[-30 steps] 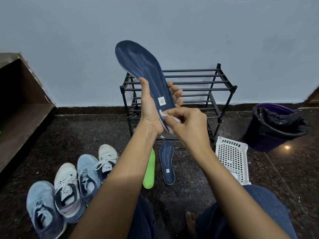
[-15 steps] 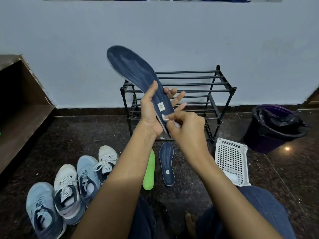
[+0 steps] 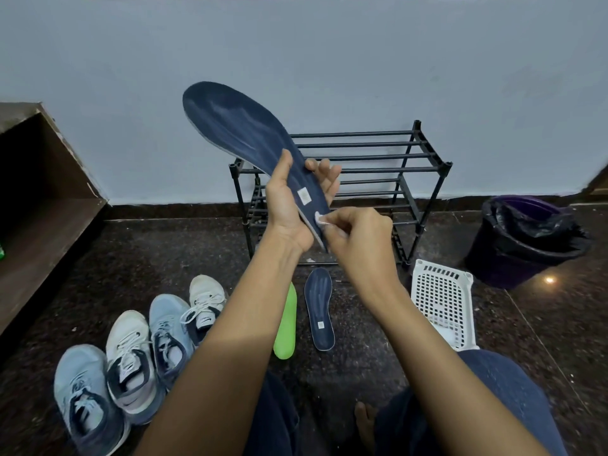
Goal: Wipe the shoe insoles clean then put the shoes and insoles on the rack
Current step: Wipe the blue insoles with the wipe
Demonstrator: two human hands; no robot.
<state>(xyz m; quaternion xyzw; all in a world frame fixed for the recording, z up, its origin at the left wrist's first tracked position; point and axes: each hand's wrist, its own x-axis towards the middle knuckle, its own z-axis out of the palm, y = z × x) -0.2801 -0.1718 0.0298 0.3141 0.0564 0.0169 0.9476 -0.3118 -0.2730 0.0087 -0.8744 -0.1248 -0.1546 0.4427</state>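
Two bare hands work on one dark blue insole (image 3: 243, 133) held up in front of the black metal shoe rack (image 3: 368, 179), which stands against the pale wall. The left hand (image 3: 289, 209) grips the insole's heel end, thumb pressed on the upper face and fingers wrapped behind it, so that the toe end points up and away to the left of the rack. A small pale label (image 3: 304, 196) sits on the insole just above the grip. The right hand (image 3: 358, 235) is closed, with thumb and fingertips pinched on a small white wipe (image 3: 320, 219) that touches the insole's heel edge.

On the dark speckled floor in front of the rack lie a second dark blue insole (image 3: 319, 314) and, just to its left, a bright green insole (image 3: 287, 324), partly hidden by the left forearm. Farther left of the rack, four shoes stand side by side: a light blue one (image 3: 84, 399) nearest the camera, then a white one (image 3: 131, 363), another light blue one (image 3: 169, 334), and a white one (image 3: 204, 304) closest to the rack. All rack shelves that show hold nothing. To the right of the rack, a white perforated basket (image 3: 442, 301) rests on the floor, and beyond it stands a dark bin (image 3: 523, 248) lined with a black bag.
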